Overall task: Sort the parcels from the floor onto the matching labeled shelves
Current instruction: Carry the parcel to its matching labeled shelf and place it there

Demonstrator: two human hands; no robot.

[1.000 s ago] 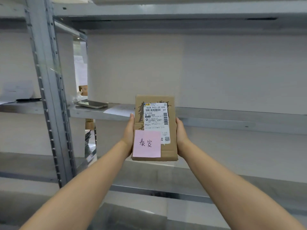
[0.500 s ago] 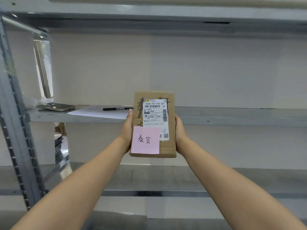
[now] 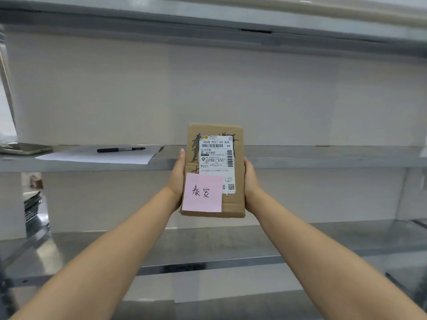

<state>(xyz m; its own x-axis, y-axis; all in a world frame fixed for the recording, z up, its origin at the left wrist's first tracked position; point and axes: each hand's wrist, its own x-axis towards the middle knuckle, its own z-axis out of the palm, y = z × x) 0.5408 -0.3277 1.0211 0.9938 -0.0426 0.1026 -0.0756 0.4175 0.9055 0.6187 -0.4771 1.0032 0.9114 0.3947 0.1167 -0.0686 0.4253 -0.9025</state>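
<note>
A small cardboard parcel [image 3: 215, 169] stands upright at the centre of the view, held out at arm's length in front of the metal shelving. The left hand [image 3: 177, 179] presses flat against its edge at 9 o'clock and the right hand [image 3: 250, 181] against the edge at 3 o'clock, so both hands are closed on the parcel from either side, its face turned to the camera. A white shipping label [image 3: 217, 162] covers the upper part of that face, and a pink sticky note [image 3: 202, 192] with two handwritten characters sits over the lower corner at 7 o'clock.

Behind the parcel runs the middle shelf [image 3: 323, 158], its front lip level with the parcel's upper half. On that shelf, toward 9 o'clock, lie a sheet of paper [image 3: 97, 155] with a black pen [image 3: 120, 149] on it, and farther out a flat device [image 3: 23, 148] at the frame edge. A lower shelf [image 3: 300, 241] spans the view toward 6 o'clock and an upper shelf [image 3: 208, 24] at 12 o'clock.

As a judgement of progress: this parcel is off the floor and in the air, not yet set down on any shelf. No shelf label can be seen here, so which shelf matches the note cannot be told. No sorted parcels show on the visible shelves, and the floor is out of view, so how many remain is unknown; the placing of this one is what is left at hand
</note>
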